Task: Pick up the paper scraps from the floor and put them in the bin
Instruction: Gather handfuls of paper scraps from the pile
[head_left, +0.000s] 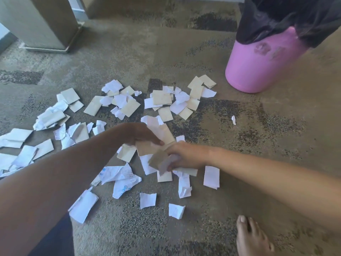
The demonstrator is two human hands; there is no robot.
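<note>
Paper scraps (162, 100): scattered on floor (258, 163) near pink bin (258, 71). Left hand (142, 134) and right hand (184, 156) each grip scraps. Advice: bunch handfuls firmly before lifting binward.

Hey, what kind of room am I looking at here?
Probably an office or hotel-type room, though that is a guess. The floor is patterned commercial-style carpet, a pink bin lined with a black bag stands on it, and a pale furniture or column base sits at the far left.

White/tan paper scraps (129, 106) strewn nr pink bin (258, 67)
</note>
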